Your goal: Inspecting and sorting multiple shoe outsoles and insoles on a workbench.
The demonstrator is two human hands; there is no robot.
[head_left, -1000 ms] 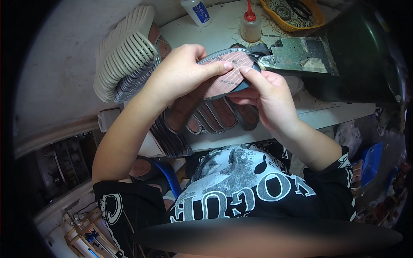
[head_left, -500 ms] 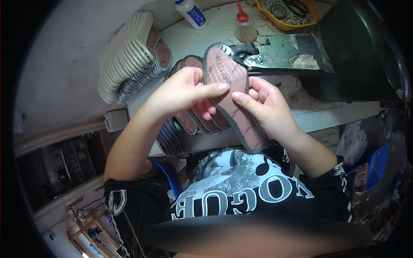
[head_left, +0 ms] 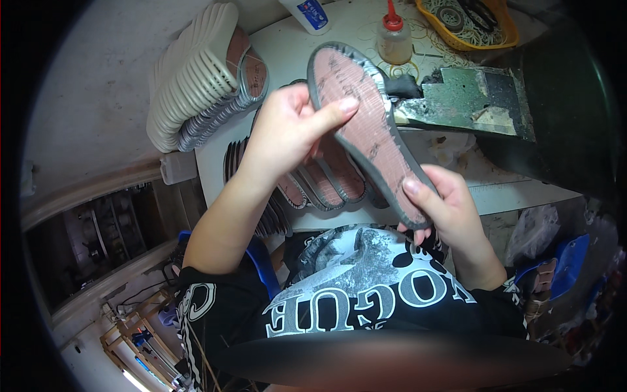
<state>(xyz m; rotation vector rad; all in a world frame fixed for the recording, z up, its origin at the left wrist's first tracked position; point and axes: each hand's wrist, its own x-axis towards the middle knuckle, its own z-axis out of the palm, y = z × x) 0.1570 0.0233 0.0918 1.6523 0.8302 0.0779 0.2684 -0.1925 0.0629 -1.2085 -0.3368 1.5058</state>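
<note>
A shoe insole [head_left: 373, 140] with a pinkish-brown underside and a dark wrapped edge is held up, tilted, over the table. My left hand [head_left: 287, 127] grips its wider far end, thumb on the pink face and fingers curled behind. Around the narrow near end is my right hand [head_left: 452, 204], its thumb pressed on the face and fingertips showing beneath the edge. Pleated folds of the dark wrapping show along the far end's right side. Below my left hand, several similar insoles [head_left: 332, 178] lie overlapping on the white table, partly hidden by it.
At the back left stands a thick stack of cream soles [head_left: 199, 72] beside grey-edged ones. A red-tipped bottle [head_left: 394, 43], a white bottle [head_left: 309, 16] and a yellow basket [head_left: 506, 46] of rubber bands occupy the back. A dark green machine [head_left: 568, 85] with a worn plate [head_left: 450, 104] extends from the right.
My right hand has slid from the insole's middle down to its narrow end. The insole now reaches farther both ways, its far end raised. My left thumb stays on the face.
</note>
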